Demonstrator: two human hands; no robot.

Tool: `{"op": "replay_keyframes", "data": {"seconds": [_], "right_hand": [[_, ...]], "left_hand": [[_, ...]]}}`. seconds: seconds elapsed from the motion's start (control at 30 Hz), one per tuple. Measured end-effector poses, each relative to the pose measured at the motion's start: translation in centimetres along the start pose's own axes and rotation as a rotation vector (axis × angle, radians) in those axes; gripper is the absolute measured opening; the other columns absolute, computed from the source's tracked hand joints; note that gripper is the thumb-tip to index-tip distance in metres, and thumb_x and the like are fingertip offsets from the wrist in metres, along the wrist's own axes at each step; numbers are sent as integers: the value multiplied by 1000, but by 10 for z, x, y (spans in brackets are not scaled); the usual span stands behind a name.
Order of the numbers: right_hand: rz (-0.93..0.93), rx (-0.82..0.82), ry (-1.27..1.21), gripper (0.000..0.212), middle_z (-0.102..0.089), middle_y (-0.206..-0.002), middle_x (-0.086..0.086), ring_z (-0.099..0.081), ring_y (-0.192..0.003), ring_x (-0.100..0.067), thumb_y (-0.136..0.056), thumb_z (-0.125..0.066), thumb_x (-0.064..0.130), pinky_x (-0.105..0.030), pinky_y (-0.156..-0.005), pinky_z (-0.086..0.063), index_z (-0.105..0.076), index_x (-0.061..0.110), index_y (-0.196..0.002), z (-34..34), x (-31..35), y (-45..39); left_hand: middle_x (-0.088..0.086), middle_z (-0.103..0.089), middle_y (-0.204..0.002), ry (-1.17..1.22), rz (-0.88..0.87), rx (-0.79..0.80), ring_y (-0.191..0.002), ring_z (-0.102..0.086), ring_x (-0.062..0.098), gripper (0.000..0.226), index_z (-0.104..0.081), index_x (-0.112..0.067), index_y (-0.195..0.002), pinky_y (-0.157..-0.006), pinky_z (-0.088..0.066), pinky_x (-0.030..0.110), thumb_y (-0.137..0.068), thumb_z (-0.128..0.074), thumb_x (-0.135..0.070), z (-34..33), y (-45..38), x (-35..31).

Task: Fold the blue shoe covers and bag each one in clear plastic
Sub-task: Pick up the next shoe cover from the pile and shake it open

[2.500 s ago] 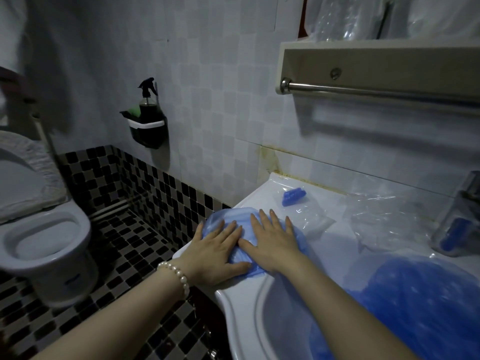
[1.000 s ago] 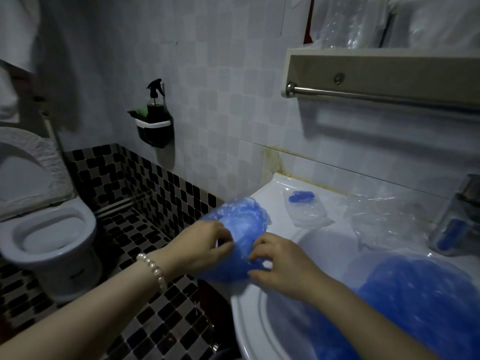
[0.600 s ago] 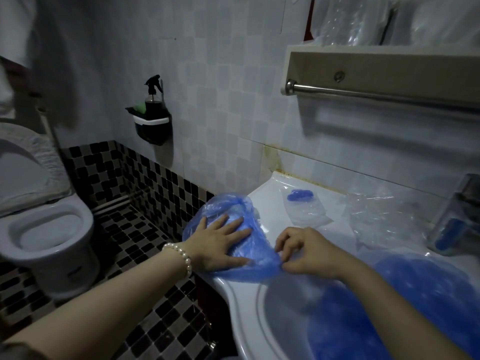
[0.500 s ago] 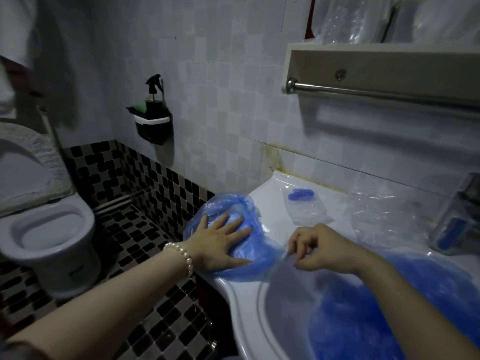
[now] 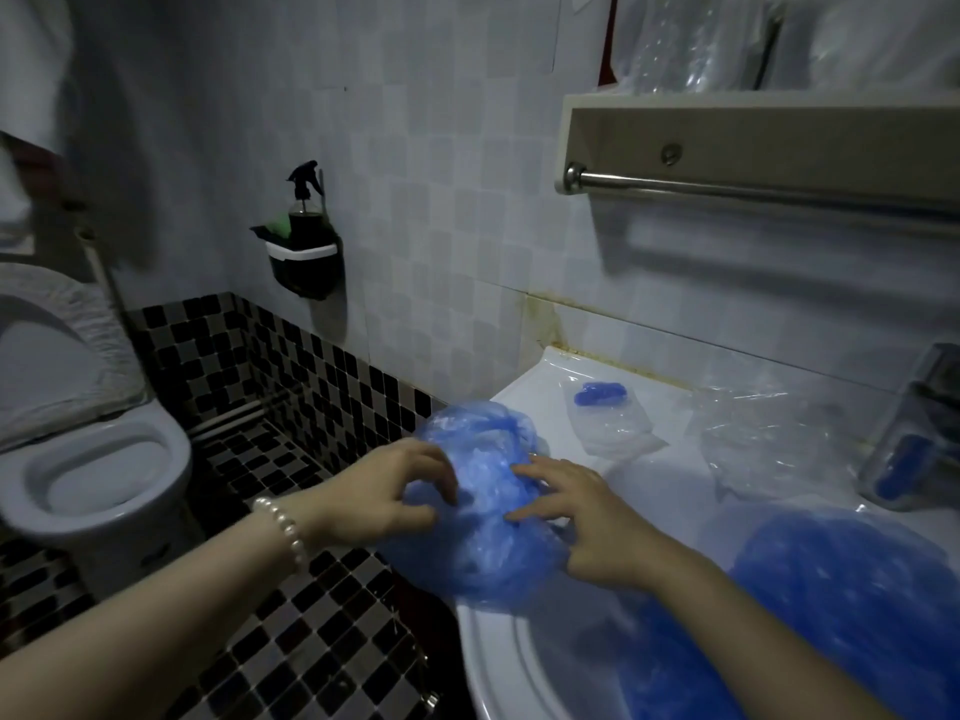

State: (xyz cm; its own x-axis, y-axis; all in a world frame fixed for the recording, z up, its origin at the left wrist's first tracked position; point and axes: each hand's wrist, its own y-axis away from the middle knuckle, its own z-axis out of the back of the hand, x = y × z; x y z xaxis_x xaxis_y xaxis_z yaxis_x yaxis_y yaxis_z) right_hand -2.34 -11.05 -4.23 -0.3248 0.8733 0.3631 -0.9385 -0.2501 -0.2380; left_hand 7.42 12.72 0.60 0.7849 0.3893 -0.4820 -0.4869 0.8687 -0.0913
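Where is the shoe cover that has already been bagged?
In the head view, the bagged shoe cover lies at the back of the sink counter near the tiled wall, beyond the right hand and left of the loose clear bags.

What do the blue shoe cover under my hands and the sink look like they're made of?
Blue shoe cover: thin, translucent plastic film by its look, crinkled, with pale glints along the creases. Sink: probably glazed white ceramic, smooth and glossy with soft reflections on its rim.
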Motion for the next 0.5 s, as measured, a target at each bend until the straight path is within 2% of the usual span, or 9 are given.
{"op": "replay_keyframes", "data": {"seconds": [0.03,0.07,0.13,0.17,0.23,0.3,0.37,0.43,0.5], "right_hand": [[-3,-42,-56,26,-43,-139,10,-29,-137,-10,-73,-65,16,-8,-105,-20,-75,17,-97,-1,-4,0],[-11,-86,-131,17,-49,-132,10,-34,-135,-9,-70,-66,13,-5,-101,-24,-74,8,-85,-1,-7,0],[-99,-128,-346,9,-59,-121,12,-42,-126,0,-73,-67,-4,-6,-93,-35,-71,1,-80,3,-9,2],[-144,-121,-451,18,-63,-111,15,-49,-116,8,-76,-65,-11,-7,-87,-40,-72,4,-83,7,-7,2],[-222,-85,-557,33,-67,-79,23,-57,-82,15,-79,-61,-14,-10,-73,-44,-69,18,-80,13,-5,3],[-295,-79,-611,35,-63,-60,19,-54,-63,11,-83,-58,-14,-10,-65,-43,-66,18,-72,15,-8,2],[-362,-118,-691,13,-63,-68,11,-53,-70,2,-88,-58,-3,-11,-64,-42,-68,1,-81,17,-10,-1],[-465,-193,-755,20,-60,-86,-4,-52,-83,-11,-93,-55,7,-12,-65,-42,-64,-9,-99,16,-9,-4],[-575,-304,-779,25,-59,-95,-5,-51,-90,-14,-98,-47,13,-10,-61,-42,-63,-5,-106,16,-4,-8]], "left_hand": [[-18,-51,-117,-27,45,57,-110,-43,-8,56,-66,-28,-107,-98,-32,11,-64,-52,-62,2,10,2],[-23,-46,-120,-43,92,127,-113,-39,-11,66,-61,-32,-113,-99,-32,11,-60,-60,-72,2,18,2],[-26,-41,-124,-59,135,191,-116,-37,-12,84,-54,-33,-123,-100,-35,10,-52,-64,-76,0,29,4],[-27,-41,-124,-73,137,172,-116,-39,-11,83,-52,-32,-126,-99,-36,10,-54,-66,-71,-2,32,5],[-25,-46,-121,-103,125,87,-112,-43,-9,64,-53,-33,-124,-95,-40,9,-68,-74,-54,-6,31,8],[-19,-54,-112,-72,132,40,-103,-51,-5,32,-59,-30,-114,-89,-46,13,-84,-67,-35,-9,26,12],[-10,-62,-102,70,182,-19,-92,-59,1,13,-64,-23,-103,-83,-50,19,-92,-57,-26,-11,18,12],[-2,-64,-94,230,254,-118,-81,-60,7,21,-64,-13,-97,-73,-50,16,-98,-46,-24,-12,8,8],[3,-62,-82,350,356,-241,-66,-59,5,30,-62,-5,-89,-58,-46,11,-100,-40,-22,-13,-5,4]]}}
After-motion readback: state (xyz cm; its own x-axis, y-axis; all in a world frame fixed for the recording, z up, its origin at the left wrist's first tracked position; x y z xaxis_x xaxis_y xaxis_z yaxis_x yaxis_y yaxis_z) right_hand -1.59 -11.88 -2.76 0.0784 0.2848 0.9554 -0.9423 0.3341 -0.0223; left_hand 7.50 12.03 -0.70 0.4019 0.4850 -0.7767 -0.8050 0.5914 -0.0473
